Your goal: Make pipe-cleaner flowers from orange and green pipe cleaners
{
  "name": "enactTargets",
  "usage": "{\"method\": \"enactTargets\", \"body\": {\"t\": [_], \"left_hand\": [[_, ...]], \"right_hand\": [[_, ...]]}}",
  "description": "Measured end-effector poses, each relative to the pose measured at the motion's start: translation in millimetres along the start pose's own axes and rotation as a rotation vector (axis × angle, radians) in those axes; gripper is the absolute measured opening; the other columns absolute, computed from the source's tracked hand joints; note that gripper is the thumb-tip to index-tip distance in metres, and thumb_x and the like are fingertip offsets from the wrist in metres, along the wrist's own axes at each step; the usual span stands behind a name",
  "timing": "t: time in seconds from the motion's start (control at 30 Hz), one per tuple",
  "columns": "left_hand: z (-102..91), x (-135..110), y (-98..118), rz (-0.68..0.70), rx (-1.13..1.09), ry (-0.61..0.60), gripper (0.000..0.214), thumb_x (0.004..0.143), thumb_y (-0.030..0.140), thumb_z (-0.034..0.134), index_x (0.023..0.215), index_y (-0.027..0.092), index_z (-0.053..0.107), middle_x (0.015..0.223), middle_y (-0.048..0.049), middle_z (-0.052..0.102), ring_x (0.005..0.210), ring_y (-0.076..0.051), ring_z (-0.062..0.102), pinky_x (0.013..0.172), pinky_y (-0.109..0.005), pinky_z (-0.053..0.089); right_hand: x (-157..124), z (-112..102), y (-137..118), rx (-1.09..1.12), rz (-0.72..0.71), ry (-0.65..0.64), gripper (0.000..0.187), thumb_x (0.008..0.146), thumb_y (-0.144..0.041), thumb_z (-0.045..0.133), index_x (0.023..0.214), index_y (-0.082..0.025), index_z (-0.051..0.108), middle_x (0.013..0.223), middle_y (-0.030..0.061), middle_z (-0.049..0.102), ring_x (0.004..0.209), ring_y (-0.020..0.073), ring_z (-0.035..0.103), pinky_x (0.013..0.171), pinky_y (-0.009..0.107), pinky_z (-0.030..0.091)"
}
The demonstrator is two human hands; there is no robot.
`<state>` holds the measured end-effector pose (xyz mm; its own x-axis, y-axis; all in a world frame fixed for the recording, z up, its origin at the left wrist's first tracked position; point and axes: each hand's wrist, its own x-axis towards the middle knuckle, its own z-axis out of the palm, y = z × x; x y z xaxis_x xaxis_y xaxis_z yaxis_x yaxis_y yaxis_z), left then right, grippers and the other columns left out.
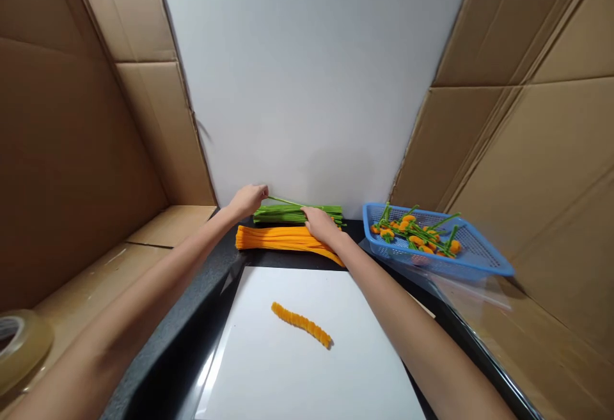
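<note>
My left hand (pixel 249 200) is closed in a pinch on one end of a single green pipe cleaner (pixel 284 201), at the left end of the green bundle. That strand runs slightly downward to the fingertips of my right hand (pixel 320 223), which are closed around its other end. Below the strand lies a bundle of green pipe cleaners (pixel 278 215). In front of it, partly covered by my right hand, is a bundle of orange pipe cleaners (pixel 273 238). A short, crinkled orange pipe cleaner strip (pixel 301 324) rests on the white board (pixel 288 381).
A blue basket (pixel 480 260) at the right holds several orange-and-green pipe cleaner pieces (pixel 417 234). Clear plastic (pixel 472 292) lies beside it. A roll of tape (pixel 23 346) sits at the left edge. Cardboard panels (pixel 527 151) flank both sides, with a white wall (pixel 297 75) behind.
</note>
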<state>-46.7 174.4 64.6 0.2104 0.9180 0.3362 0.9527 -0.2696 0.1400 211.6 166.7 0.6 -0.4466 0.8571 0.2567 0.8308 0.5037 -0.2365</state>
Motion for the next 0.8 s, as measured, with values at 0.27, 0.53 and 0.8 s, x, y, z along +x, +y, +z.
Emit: {"method": "enactTargets", "body": {"t": [0.27, 0.53, 0.8], "left_hand": [[-52.7, -61.6, -42.7, -0.218, -0.297, 0.34, 0.021, 0.091, 0.038, 0.053, 0.091, 0.019, 0.064, 0.078, -0.0049, 0.071, 0.071, -0.018, 0.062, 0.068, -0.026, 0.043], [-9.9, -160.1, 61.9, -0.007, -0.947, 0.157, 0.047, 0.084, 0.065, 0.062, 0.091, 0.018, 0.061, 0.075, -0.0031, 0.066, 0.071, -0.018, 0.064, 0.067, -0.03, 0.049], [13.1, -221.4, 142.0, 0.255, -0.883, -0.046, 0.029, 0.099, 0.051, 0.05, 0.107, 0.024, 0.056, 0.109, -0.011, 0.071, 0.1, -0.023, 0.067, 0.087, -0.04, 0.054]], "right_hand": [[-10.4, -4.7, -15.7, 0.324, 0.069, 0.15, 0.031, 0.091, -0.012, 0.059, 0.119, -0.009, 0.071, 0.124, 0.0184, 0.072, 0.116, 0.0253, 0.067, 0.103, 0.036, 0.048], [-100.1, -6.7, -95.0, 1.288, 0.061, 0.002, 0.047, 0.077, -0.048, 0.08, 0.112, -0.017, 0.076, 0.09, 0.0058, 0.076, 0.068, 0.0121, 0.064, 0.064, 0.025, 0.049], [-190.5, -5.5, -96.4, 1.536, 0.259, 0.202, 0.049, 0.063, -0.056, 0.087, 0.088, -0.016, 0.079, 0.073, 0.0034, 0.071, 0.062, 0.0115, 0.057, 0.064, 0.027, 0.047]]}}
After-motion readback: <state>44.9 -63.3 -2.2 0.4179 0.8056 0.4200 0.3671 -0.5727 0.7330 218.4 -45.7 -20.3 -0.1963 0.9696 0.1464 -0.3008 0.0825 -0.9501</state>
